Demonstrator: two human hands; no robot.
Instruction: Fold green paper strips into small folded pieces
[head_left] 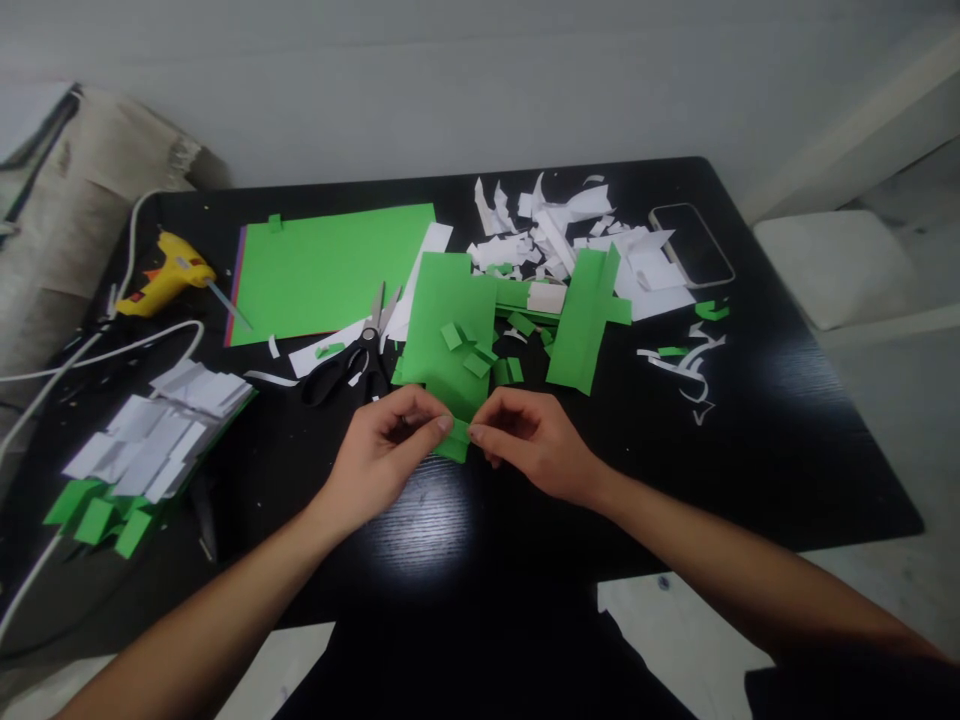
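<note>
Between my two hands is a small green paper piece point(457, 432), pinched at its left end by my left hand point(394, 440) and at its right end by my right hand point(536, 440). Thumb and forefinger are closed on it on each side. Just beyond lies a larger green paper sheet point(450, 290) with a few small folded green pieces point(478, 362) on top. Black-handled scissors point(367, 345) rest left of that sheet, blades pointing away. To its right lies a creased green paper strip point(581, 325).
A yellow glue gun point(169, 280) and its cord lie at left, near a stack of green sheets point(330, 270). A white-and-green layered paper piece point(150, 430) sits at front left. White paper scraps point(555, 225) and a phone point(691, 245) are at the back right. A white stool point(832, 265) stands beside the table.
</note>
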